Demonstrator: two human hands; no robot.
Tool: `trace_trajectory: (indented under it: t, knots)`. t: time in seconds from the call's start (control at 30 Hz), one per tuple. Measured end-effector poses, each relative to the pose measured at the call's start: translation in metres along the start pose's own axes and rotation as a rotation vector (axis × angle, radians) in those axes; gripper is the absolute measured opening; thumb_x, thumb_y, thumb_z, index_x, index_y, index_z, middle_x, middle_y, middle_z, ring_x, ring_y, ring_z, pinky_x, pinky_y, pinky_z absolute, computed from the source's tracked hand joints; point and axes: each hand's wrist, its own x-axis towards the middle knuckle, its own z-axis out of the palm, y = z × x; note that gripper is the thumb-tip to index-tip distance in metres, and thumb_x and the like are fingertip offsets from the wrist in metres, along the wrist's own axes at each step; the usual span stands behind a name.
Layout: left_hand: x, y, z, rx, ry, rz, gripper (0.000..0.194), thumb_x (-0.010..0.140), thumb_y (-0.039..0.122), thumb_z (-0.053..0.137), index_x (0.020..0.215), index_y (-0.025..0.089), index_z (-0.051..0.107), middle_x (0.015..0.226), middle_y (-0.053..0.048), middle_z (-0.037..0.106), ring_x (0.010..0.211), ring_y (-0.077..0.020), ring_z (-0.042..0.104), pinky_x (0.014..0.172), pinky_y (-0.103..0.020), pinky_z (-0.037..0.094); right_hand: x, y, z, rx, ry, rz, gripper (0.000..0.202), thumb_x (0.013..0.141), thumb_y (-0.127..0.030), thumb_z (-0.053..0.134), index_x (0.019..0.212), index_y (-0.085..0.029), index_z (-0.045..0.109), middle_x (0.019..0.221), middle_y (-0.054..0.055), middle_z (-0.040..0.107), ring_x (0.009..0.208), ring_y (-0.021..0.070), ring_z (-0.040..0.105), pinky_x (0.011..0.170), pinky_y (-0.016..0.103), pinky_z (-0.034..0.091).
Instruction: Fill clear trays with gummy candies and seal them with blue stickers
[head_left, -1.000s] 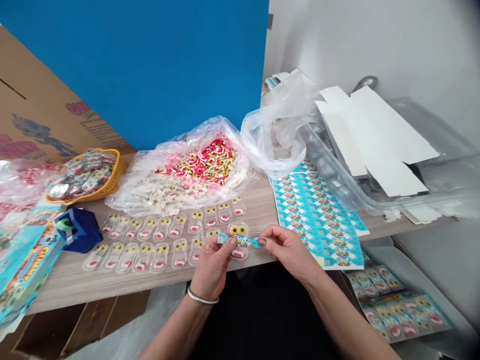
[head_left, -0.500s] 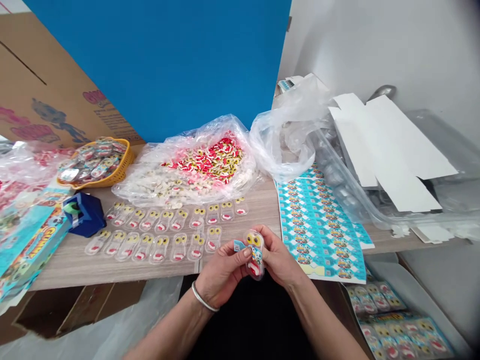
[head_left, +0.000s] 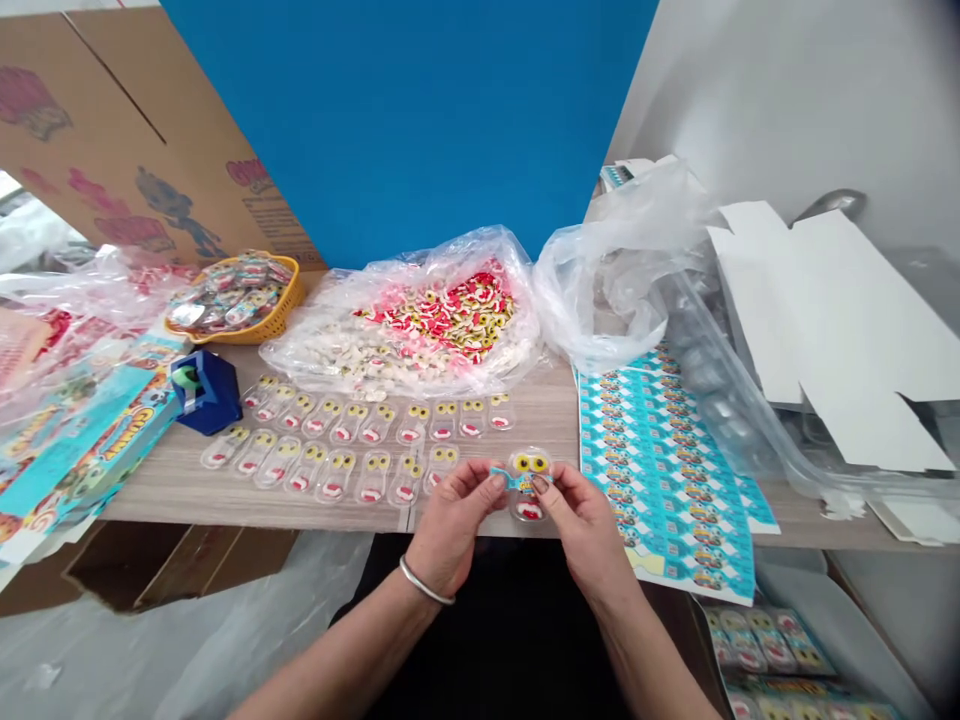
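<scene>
Between my two hands, over the table's front edge, is a clear plastic candy pack point(head_left: 530, 463) with yellow eyes on top and a red-and-white mouth piece below. A blue printed sticker label point(head_left: 519, 481) crosses its narrow waist. My left hand point(head_left: 448, 520) pinches the label's left end between thumb and fingertips. With thumb in front and fingers behind, my right hand point(head_left: 589, 525) grips the pack's right side. Two rows of similar clear packs point(head_left: 373, 477) lie to the left, without blue labels. Sheets of blue labels point(head_left: 667, 480) lie on the right.
A plastic bag of loose candies point(head_left: 450, 315) lies at the back. Toward the left are a yellow basket point(head_left: 274, 318) of packs, a blue tape dispenser point(head_left: 206, 390) and a printed box point(head_left: 135, 430). White card point(head_left: 817, 310) rests on a clear tub point(head_left: 757, 440) at right.
The pack has turned to face up toward me, with its label now across the waist. My right thumb has moved onto the label's front. The view has shifted left.
</scene>
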Motion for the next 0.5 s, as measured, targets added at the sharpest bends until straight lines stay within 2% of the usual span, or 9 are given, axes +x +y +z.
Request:
trace_trajectory:
  t: [0.13,0.3,0.4,0.5]
  knots:
    - [0.003,0.001,-0.007,-0.050,-0.011,-0.028,0.021,0.068,0.026,0.084,0.077,0.014,0.070,0.073,0.000,0.066,0.067,-0.0098,0.060,0.070,-0.023,0.051,-0.002,0.003,-0.003,0.127,-0.021,0.036,0.018,0.084,-0.039,0.072,0.089,-0.022,0.067,0.084,0.001,0.069,0.074,0.0157,0.060,0.068,0.026,0.049]
    - [0.005,-0.006,-0.007,-0.154,-0.116,-0.206,0.024,0.069,0.026,0.084,0.082,0.012,0.069,0.077,-0.004,0.068,0.067,-0.0113,0.061,0.068,-0.025,0.051,-0.006,0.009,0.005,0.247,-0.055,0.092,0.020,0.083,-0.039,0.073,0.091,-0.021,0.070,0.082,0.002,0.071,0.074,0.0164,0.062,0.069,0.027,0.050]
    - [0.007,-0.009,-0.006,-0.198,-0.167,-0.265,0.029,0.070,0.025,0.084,0.092,0.015,0.068,0.084,-0.005,0.069,0.072,-0.0132,0.064,0.072,-0.027,0.052,-0.005,0.010,0.011,0.191,-0.033,0.070,0.021,0.083,-0.040,0.073,0.091,-0.021,0.070,0.083,0.003,0.071,0.074,0.0167,0.063,0.069,0.027,0.051]
    - [0.011,-0.004,-0.009,-0.203,-0.167,-0.233,0.026,0.070,0.024,0.083,0.091,0.017,0.068,0.088,-0.003,0.070,0.078,-0.0134,0.064,0.076,-0.028,0.050,-0.003,0.008,0.015,0.069,-0.006,0.032,0.022,0.084,-0.042,0.071,0.093,-0.022,0.070,0.087,0.004,0.072,0.079,0.0191,0.064,0.073,0.030,0.053]
